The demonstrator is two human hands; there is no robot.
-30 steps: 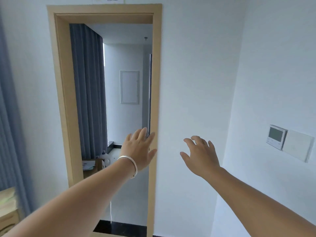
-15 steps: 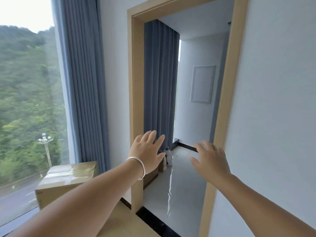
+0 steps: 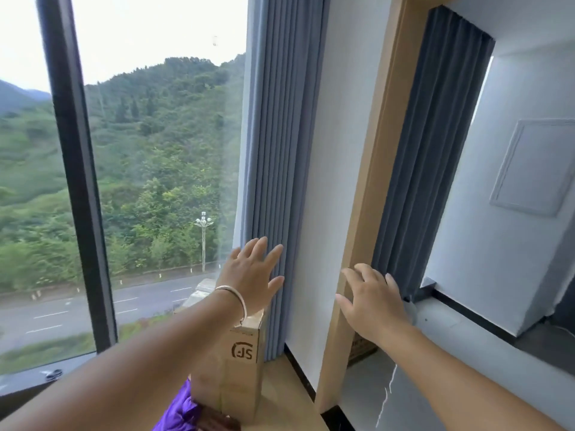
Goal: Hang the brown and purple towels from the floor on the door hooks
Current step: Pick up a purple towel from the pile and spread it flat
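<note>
A purple towel [image 3: 180, 410] lies crumpled on the floor at the bottom edge, partly hidden under my left forearm. A dark brown towel [image 3: 217, 422] shows just right of it, against the foot of a cardboard box. My left hand [image 3: 253, 275] is stretched out in the air above the box, fingers apart, holding nothing; a silver bangle is on its wrist. My right hand [image 3: 371, 301] is also spread and empty, in front of the wooden door frame [image 3: 367, 194]. No door hooks are in view.
A tall cardboard box [image 3: 239, 362] stands on the wooden floor by the blue-grey curtain [image 3: 277, 150]. A big window [image 3: 149, 169] with a black mullion fills the left. Through the doorway lie a second curtain [image 3: 432, 157], a white wall panel [image 3: 535, 166] and a shiny grey floor.
The view has swung left and down, from the doorway to the window. The box and the towels on the floor have come into sight. Both hands stay spread and empty.
</note>
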